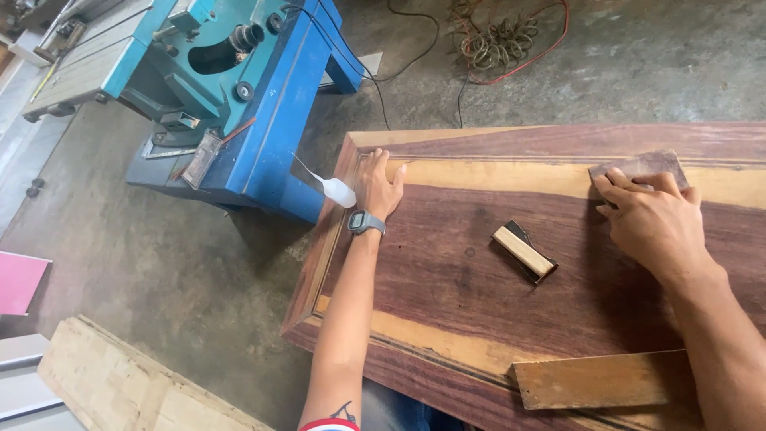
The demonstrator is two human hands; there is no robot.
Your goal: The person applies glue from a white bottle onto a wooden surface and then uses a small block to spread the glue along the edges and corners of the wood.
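Both hands rest on a large dark hardwood panel (479,287) with pale sapwood bands, which fills the right and lower centre of the frame. Toward the upper centre, the left hand (381,185) lies flat on the panel near its upper left corner, fingers together and laid open against the wood, gripping nothing; a grey digital wristwatch (365,223) sits on that wrist. At the upper right, the right hand (650,215) presses its fingers down flat on a worn piece of sandpaper (642,168), which lies on the pale band of the panel.

Between the two hands, near the middle of the frame, a small wooden block (524,251) with a dark underside lies on the dark wood, touched by neither hand. A flat light-brown board (598,379) lies on the panel at the lower right.

On the concrete floor (159,263), a blue table saw (215,88) stands at the upper left, just beside the panel's corner. A tangle of coiled cable (499,40) lies at the top centre, and a rough pale plank (120,383) lies at the lower left.
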